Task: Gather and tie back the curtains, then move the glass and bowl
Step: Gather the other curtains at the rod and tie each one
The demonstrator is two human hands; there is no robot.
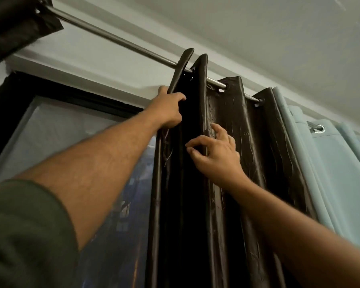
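Left hand (169,109): reaching up, arm outstretched, fingers curling around a fold of the dark curtain (233,163).
Right hand (214,150): lower, pinching another fold between thumb and fingers.

You are not seeing any readable text, label, brand, number or sign anywhere in this view.
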